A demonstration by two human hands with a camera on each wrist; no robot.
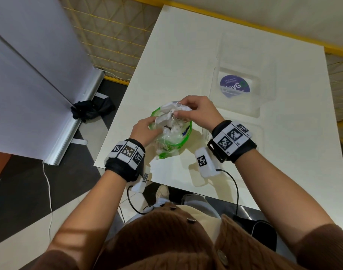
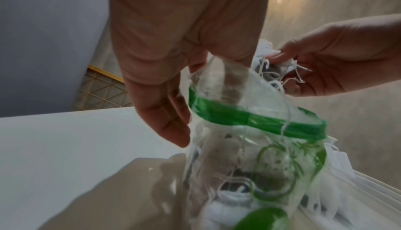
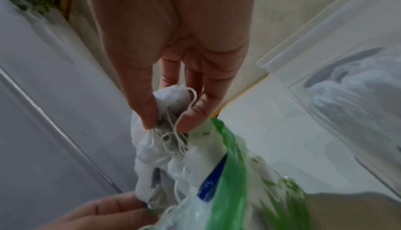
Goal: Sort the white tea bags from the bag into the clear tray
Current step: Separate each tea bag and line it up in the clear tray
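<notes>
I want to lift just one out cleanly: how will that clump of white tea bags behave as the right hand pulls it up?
The tea bags look soft and light, crumpling in the right hand. Their loose strings look tangled, so several will probably come up together. The thin bag seems floppy; the left hand holding its rim probably steadies it.

Right hand pinching a tangled cluster of white tea bags by their strings above the green-rimmed plastic bag, left hand gripping the bag's near edge, clear tray on the white table just beside
</notes>
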